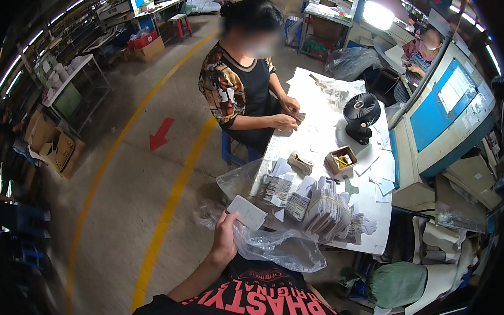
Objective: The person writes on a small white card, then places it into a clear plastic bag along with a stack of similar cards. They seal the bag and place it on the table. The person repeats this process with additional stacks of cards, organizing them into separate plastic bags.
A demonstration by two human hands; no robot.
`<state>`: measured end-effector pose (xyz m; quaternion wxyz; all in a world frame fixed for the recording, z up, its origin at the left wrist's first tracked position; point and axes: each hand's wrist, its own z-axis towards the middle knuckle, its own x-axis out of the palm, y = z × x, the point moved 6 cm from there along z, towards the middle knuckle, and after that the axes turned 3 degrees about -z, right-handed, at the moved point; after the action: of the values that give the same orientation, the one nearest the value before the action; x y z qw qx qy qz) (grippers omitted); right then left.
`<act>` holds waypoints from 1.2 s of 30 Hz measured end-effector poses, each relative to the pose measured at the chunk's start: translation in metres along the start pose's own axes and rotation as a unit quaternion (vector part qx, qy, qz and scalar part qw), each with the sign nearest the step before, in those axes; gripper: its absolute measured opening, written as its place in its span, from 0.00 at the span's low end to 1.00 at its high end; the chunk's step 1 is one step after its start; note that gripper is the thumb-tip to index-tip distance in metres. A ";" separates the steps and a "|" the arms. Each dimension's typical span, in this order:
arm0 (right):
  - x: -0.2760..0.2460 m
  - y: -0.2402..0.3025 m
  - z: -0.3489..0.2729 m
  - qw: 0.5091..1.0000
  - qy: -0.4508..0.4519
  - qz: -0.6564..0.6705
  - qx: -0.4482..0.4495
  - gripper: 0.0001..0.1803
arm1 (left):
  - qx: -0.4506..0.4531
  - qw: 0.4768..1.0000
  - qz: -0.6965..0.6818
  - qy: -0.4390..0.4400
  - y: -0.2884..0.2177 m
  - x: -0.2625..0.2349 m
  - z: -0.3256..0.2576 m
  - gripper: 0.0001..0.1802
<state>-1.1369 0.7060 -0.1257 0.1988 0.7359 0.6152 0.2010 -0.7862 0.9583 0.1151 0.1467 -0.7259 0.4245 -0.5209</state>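
"Gripping what, at the near edge of the scene, is the left hand point(226, 232) working?"

"The left hand is pinching a pale flat piece point(247, 213) by its near left corner. The thumb and fingers are spanning only the thickness of the piece."

"Where is the piece lying relative to the table point(319, 134)?"

"It is projecting from the hand, just beside the near left corner of the white table. Whether it is touching the table cannot be told."

"How is the right hand gripping?"

"The right hand is lying out of sight; its grip cannot be told."

"What is occupying the adjacent space?"

"A clear plastic bag point(282, 250) is hanging just to the right of the left hand, between the black shirt point(241, 280) and the table."

"What is standing on the surface?"

"Grey-white bundles point(326, 210) are crowding the near end, the largest being wrapped in a yellow band. Beyond them, an open box point(344, 167) is containing yellow items. Farther back, a black fan point(362, 109) is standing to the right."

"And beyond?"

"A co-worker point(245, 81) is sitting at the table's left side, holding a small item point(300, 117). In the right background, a lamp point(378, 15) is shining brightly."
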 end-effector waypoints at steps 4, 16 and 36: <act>0.001 0.005 0.007 1.000 -0.001 -0.020 -0.010 0.26 | 0.013 1.000 0.025 -0.007 -0.009 -0.012 0.010 0.13; -0.044 0.024 -0.018 0.987 -0.022 -0.155 -0.024 0.22 | 0.029 0.999 0.032 -0.019 0.018 0.022 0.014 0.12; -0.122 0.021 0.003 0.980 -0.065 -0.143 -0.124 0.10 | 0.074 0.997 0.017 -0.031 0.071 0.073 -0.025 0.14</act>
<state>-1.1374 0.5825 -0.1232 0.3550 0.6210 0.6703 0.1975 -0.8342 0.8652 0.1249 0.2217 -0.7216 0.3926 -0.5253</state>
